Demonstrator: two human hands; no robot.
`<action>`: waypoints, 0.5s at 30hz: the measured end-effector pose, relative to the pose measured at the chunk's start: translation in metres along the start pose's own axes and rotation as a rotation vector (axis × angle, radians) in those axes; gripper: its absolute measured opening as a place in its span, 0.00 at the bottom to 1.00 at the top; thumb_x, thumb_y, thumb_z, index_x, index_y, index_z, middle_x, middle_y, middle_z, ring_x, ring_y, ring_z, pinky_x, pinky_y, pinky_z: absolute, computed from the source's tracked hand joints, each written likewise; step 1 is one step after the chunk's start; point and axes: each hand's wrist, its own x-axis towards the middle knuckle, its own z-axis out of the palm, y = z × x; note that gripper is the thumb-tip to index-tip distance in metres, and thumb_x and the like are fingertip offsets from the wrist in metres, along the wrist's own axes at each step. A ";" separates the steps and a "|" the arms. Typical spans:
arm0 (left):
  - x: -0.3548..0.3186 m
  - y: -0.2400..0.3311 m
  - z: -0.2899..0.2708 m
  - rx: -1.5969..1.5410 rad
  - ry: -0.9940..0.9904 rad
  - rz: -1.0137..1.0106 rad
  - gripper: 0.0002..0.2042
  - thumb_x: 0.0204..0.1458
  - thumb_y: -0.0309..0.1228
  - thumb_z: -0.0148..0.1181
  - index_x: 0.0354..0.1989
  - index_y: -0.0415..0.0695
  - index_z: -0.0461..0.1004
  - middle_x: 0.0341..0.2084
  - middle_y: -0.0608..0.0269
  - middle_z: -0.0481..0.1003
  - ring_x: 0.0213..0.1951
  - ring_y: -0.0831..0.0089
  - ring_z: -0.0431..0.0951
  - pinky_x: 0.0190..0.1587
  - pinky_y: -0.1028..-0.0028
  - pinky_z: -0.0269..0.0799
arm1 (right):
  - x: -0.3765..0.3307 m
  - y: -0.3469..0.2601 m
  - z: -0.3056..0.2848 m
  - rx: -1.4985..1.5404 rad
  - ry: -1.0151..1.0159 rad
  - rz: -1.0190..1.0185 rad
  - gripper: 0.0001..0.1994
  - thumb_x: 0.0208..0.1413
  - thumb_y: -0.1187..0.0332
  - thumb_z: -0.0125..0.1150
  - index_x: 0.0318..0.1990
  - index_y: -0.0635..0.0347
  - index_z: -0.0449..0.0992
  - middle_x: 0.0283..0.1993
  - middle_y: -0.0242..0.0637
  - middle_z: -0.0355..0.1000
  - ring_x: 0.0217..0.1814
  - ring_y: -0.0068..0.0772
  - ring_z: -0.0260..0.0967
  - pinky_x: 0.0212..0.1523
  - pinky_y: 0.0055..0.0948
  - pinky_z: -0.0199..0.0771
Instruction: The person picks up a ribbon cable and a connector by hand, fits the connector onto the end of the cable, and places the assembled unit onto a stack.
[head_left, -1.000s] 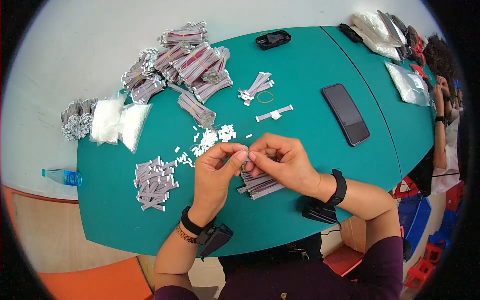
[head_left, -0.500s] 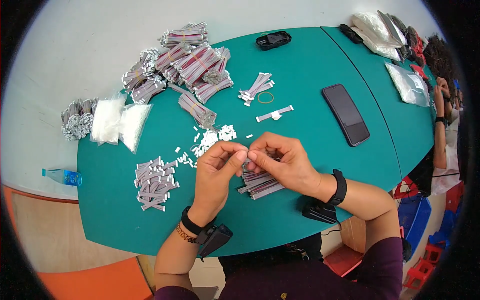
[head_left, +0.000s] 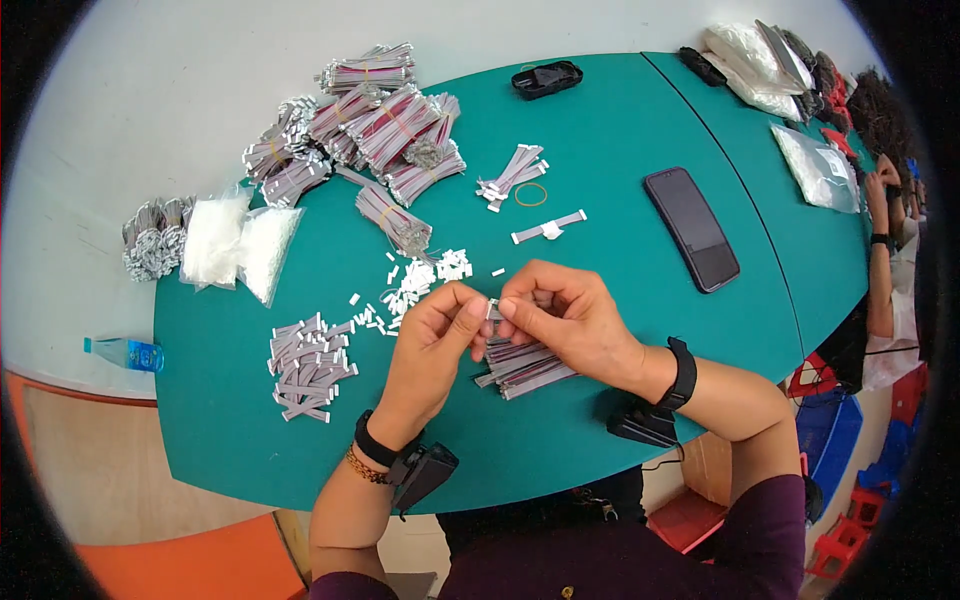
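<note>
My left hand (head_left: 432, 345) and my right hand (head_left: 565, 320) meet above the green table (head_left: 640, 300), both pinching one small grey flat cable strip (head_left: 492, 311) between thumb and fingertips. Under my right hand lies a stack of grey flat cable strips (head_left: 520, 365). Small white connector pieces (head_left: 420, 280) are scattered just beyond my hands. A loose pile of finished strips (head_left: 305, 365) lies left of my left hand.
Several banded bundles of strips (head_left: 380, 125) lie at the far left, with clear bags of white parts (head_left: 240, 240) beside them. A black phone (head_left: 692, 226), a rubber band (head_left: 531, 194) and a water bottle (head_left: 125, 352) are nearby. Another person's arm (head_left: 885, 260) is at the right.
My hands have barely moved; the fingers shifted slightly on the small strip held between them.
</note>
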 end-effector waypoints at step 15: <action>-0.003 0.006 0.005 -0.134 -0.031 -0.048 0.11 0.57 0.36 0.49 0.27 0.43 0.66 0.19 0.72 0.63 0.23 0.83 0.62 0.26 0.83 0.55 | 0.001 -0.002 -0.002 0.087 -0.138 0.088 0.04 0.57 0.72 0.50 0.33 0.63 0.68 0.29 0.33 0.72 0.29 0.16 0.69 0.30 0.15 0.70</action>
